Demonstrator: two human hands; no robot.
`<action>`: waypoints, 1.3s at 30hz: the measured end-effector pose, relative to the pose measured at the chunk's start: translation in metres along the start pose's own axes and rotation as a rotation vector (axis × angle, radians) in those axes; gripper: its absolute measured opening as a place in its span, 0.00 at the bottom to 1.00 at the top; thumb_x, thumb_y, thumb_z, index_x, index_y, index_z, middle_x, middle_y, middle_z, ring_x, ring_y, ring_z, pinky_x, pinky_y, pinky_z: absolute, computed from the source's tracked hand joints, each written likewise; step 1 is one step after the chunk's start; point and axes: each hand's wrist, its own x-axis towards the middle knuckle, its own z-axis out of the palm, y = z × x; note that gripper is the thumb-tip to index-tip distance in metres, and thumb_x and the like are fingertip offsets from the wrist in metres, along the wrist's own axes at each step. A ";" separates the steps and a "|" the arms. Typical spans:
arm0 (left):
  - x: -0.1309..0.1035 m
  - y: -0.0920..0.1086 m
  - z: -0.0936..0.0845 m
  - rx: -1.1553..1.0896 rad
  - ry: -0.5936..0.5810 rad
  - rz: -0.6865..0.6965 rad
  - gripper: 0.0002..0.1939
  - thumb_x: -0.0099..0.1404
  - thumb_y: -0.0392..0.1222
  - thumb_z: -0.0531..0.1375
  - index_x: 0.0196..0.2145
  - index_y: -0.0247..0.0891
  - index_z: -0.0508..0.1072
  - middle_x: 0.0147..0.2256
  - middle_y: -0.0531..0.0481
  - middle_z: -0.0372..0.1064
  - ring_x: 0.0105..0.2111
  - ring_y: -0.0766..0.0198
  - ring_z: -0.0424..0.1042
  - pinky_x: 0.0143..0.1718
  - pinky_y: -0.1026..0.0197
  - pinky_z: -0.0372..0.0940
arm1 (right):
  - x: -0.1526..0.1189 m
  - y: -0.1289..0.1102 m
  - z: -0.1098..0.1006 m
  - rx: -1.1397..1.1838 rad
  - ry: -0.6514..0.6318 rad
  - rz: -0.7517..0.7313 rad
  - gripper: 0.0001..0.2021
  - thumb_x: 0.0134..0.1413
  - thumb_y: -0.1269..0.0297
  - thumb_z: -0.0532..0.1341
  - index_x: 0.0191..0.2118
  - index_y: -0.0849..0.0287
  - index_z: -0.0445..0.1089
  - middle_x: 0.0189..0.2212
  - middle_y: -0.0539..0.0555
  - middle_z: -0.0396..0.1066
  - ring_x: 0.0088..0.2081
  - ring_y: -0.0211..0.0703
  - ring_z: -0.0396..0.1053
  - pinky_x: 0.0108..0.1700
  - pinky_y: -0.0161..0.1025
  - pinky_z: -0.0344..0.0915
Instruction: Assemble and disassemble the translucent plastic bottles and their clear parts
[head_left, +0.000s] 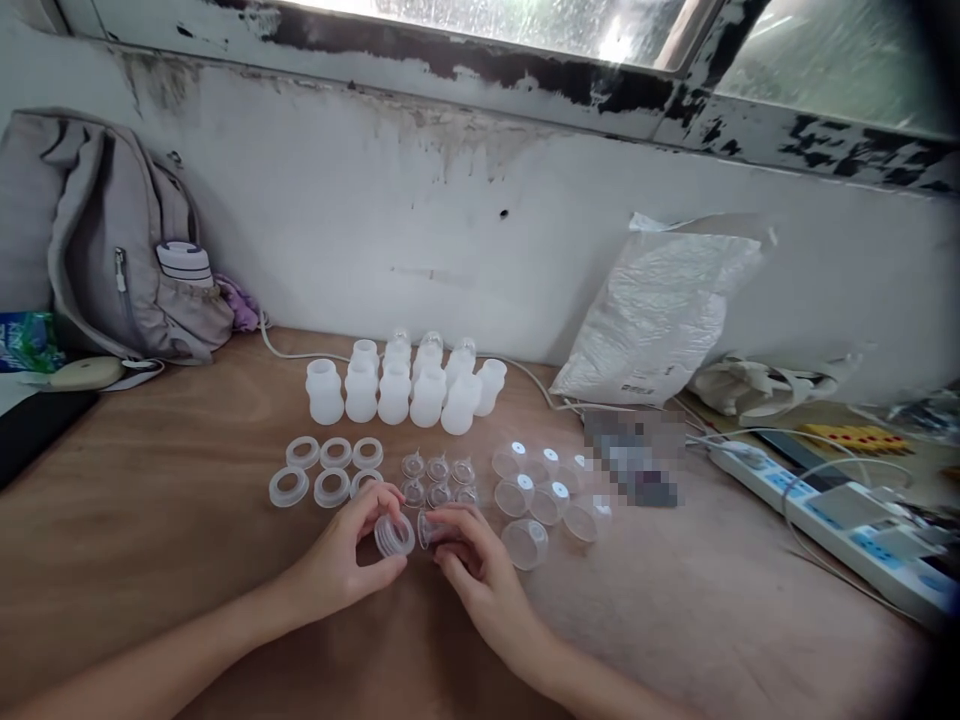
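Observation:
My left hand (345,555) grips a translucent threaded ring (394,537) between thumb and fingers, its opening tilted toward the right. Close beside it, my right hand (476,560) pinches a clear silicone bottle nipple (427,530) with the flange facing the ring; a small gap seems to separate them. More screw rings (331,486) lie in two rows beyond my left hand. Clear nipples (439,468) stand in two rows just past both hands. To the right of these are several clear domed caps (526,545). White small bottles (394,393) stand grouped behind.
A grey backpack (127,230) leans on the wall at left, above a dark flat object (41,430). At right are a white plastic bag (652,320), a blurred-out flat item (634,458), a power strip (832,530) and loose cables. The wooden table (150,560) meets the wall behind.

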 end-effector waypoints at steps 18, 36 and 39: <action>0.003 -0.006 0.003 0.179 0.112 -0.009 0.07 0.52 0.34 0.55 0.26 0.38 0.57 0.35 0.50 0.60 0.34 0.66 0.62 0.35 0.64 0.58 | -0.002 0.005 -0.002 0.083 0.001 0.068 0.24 0.43 0.79 0.49 0.48 0.55 0.57 0.43 0.53 0.63 0.35 0.36 0.65 0.40 0.38 0.64; 0.003 0.006 0.000 0.192 -0.070 -0.023 0.07 0.49 0.33 0.57 0.26 0.38 0.61 0.35 0.50 0.60 0.35 0.65 0.62 0.39 0.64 0.58 | 0.001 0.006 -0.005 0.060 -0.088 0.098 0.20 0.47 0.74 0.53 0.48 0.54 0.59 0.42 0.57 0.65 0.38 0.41 0.66 0.40 0.42 0.64; 0.003 0.007 -0.004 0.185 -0.128 -0.066 0.08 0.47 0.32 0.58 0.26 0.38 0.62 0.38 0.50 0.60 0.37 0.65 0.63 0.40 0.65 0.58 | 0.002 0.013 -0.007 0.053 -0.116 0.099 0.20 0.46 0.73 0.54 0.48 0.54 0.60 0.41 0.58 0.66 0.37 0.43 0.67 0.38 0.42 0.65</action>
